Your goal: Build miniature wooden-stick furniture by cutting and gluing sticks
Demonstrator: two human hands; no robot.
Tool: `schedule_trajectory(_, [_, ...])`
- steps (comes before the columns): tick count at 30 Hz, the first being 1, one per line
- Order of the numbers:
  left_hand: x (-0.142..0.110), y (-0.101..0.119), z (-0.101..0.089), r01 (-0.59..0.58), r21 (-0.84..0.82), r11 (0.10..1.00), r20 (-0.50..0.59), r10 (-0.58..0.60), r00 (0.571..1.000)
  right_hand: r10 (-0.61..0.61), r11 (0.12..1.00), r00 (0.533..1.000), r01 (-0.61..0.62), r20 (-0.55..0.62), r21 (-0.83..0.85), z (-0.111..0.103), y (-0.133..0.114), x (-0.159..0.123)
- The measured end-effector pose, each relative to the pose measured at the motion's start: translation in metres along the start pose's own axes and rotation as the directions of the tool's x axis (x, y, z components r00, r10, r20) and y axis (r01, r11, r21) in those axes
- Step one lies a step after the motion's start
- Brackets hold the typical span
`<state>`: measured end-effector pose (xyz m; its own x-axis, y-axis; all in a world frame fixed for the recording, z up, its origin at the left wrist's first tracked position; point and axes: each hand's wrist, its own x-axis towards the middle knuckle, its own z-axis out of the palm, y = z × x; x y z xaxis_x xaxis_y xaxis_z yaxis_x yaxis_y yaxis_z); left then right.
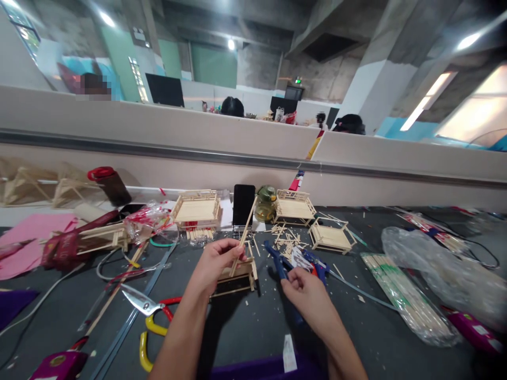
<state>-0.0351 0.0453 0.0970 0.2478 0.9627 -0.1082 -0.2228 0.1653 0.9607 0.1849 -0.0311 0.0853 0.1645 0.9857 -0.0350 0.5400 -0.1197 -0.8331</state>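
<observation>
My left hand (222,262) pinches a thin wooden stick (249,224), which slants up above the table. Just behind and below that hand stands a small wooden stick frame (247,274), partly hidden by my fingers. My right hand (303,287) is closed around a blue tool (278,258); its full shape is hidden by the hand, so I cannot tell its kind. Past the right hand lies a blue and orange device (317,264). A pile of short cut sticks (289,240) is spread behind it.
Finished-looking stick frames (197,208) line the back, beside a phone (243,205) and a bottle (265,206). Red-and-yellow scissors (152,311) lie open at left. A bag of sticks (407,295) is at right. A partition (253,140) runs behind; people's heads show beyond.
</observation>
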Motion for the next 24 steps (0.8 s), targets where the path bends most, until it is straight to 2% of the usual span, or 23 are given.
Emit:
schedule_trajectory(2, [-0.002,0.003,0.004,0.011,-0.037,0.999,0.048,-0.009,0.999,0.008,0.949,0.999,-0.024,0.051,0.316,-0.013,-0.013,-0.005])
schedule_trajectory(4, [-0.006,0.006,0.010,0.008,-0.073,0.997,0.115,0.000,0.993,0.020,0.831,0.988,-0.102,0.154,0.547,-0.020,-0.024,-0.007])
schedule_trajectory(7, [-0.009,0.006,0.018,0.007,-0.114,0.993,0.214,0.018,0.977,-0.058,0.658,0.957,-0.178,0.285,0.731,-0.014,-0.034,0.002])
schedule_trajectory(9, [-0.009,0.004,0.021,0.011,-0.128,0.992,0.220,0.018,0.975,-0.120,0.604,0.937,-0.193,0.328,0.774,-0.005,-0.038,0.013])
schedule_trajectory(12, [-0.006,0.000,0.020,-0.032,-0.139,0.990,0.111,0.047,0.993,-0.164,0.648,0.922,-0.168,0.351,0.743,0.004,-0.046,0.027])
schedule_trajectory(15, [-0.004,0.002,0.015,-0.109,-0.151,0.983,0.001,0.110,0.994,-0.262,0.759,0.909,-0.014,0.325,0.651,0.008,-0.055,0.032])
schedule_trajectory(17, [-0.005,0.004,0.013,-0.150,-0.150,0.977,-0.037,0.147,0.989,-0.322,0.809,0.884,0.070,0.339,0.584,0.012,-0.060,0.031])
schedule_trajectory(20, [-0.009,0.009,0.014,-0.143,-0.154,0.978,-0.064,0.135,0.989,-0.341,0.802,0.870,0.071,0.357,0.594,0.026,-0.065,0.027])
schedule_trajectory(24, [-0.015,0.016,0.016,-0.074,-0.215,0.974,-0.085,0.057,0.995,-0.308,0.731,0.908,0.036,0.283,0.681,0.036,-0.069,0.020])
